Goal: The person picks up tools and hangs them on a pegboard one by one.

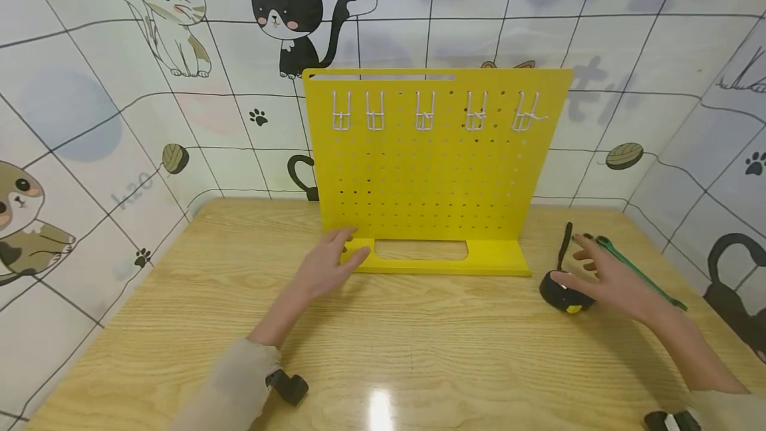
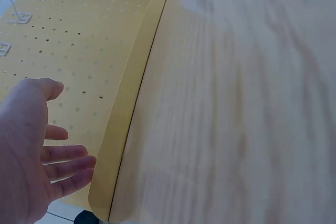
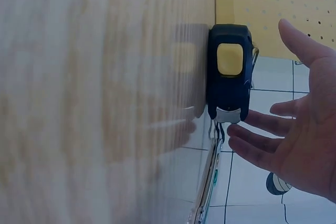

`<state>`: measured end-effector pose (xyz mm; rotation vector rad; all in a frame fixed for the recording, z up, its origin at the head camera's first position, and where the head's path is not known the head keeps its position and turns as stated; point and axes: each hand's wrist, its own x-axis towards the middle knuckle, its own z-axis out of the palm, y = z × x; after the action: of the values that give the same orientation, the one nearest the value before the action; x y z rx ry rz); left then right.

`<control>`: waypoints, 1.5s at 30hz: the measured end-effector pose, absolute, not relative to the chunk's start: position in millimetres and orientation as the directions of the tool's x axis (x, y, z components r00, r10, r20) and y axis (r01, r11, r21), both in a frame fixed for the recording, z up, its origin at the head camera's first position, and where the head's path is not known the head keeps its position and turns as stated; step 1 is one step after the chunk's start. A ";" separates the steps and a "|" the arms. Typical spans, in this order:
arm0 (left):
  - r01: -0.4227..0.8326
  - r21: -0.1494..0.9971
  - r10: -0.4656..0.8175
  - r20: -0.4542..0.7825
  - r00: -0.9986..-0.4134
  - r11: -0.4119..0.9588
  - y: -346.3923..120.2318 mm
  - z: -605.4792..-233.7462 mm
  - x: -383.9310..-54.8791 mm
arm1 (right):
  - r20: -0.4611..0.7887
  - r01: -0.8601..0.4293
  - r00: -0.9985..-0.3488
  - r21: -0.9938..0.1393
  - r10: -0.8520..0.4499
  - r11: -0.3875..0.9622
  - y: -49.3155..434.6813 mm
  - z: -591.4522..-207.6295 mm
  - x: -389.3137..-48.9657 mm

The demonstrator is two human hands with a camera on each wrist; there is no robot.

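In the head view my left hand (image 1: pixel 332 265) is at the left end of the base of a yellow pegboard (image 1: pixel 443 178), fingers loosely spread. The left wrist view shows its fingertips right at the edge of the yellow base (image 2: pixel 123 114); nothing is gripped. On the right, a black tape measure (image 1: pixel 559 292) with a yellow button (image 3: pixel 230 59) and a black wrist strap rests on the table. My right hand (image 1: pixel 616 283) hovers beside and over it, thumb and fingers apart. Behind that hand lies a long, thin green tool (image 1: pixel 643 275), partly hidden by it.
Several white wire hooks (image 1: pixel 425 112) hang in a row near the pegboard's top. The board stands upright towards the back of the wooden table (image 1: pixel 413 338). Behind and at both sides are walls (image 1: pixel 395 38) with a cat pattern and grid lines.
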<state>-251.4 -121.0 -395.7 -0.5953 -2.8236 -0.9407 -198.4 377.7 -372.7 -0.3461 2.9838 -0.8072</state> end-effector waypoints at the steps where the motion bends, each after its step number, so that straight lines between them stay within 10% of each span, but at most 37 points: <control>1: 0.397 0.563 0.335 0.215 -0.917 0.725 -118.7 -396.3 -251.9 | 0.027 -0.208 -0.974 -0.506 -0.225 0.837 378.3 -373.7 -197.4; 45: 0.442 0.830 0.508 0.233 -0.829 0.341 -1.8 -397.2 -255.6 | -0.001 -0.298 -0.939 -0.495 -0.343 0.817 382.6 -384.6 -189.9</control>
<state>-255.6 -1.8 -397.2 -0.9320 -2.6264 -1.5895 -189.9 382.6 -384.6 -0.5142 2.9080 -0.7692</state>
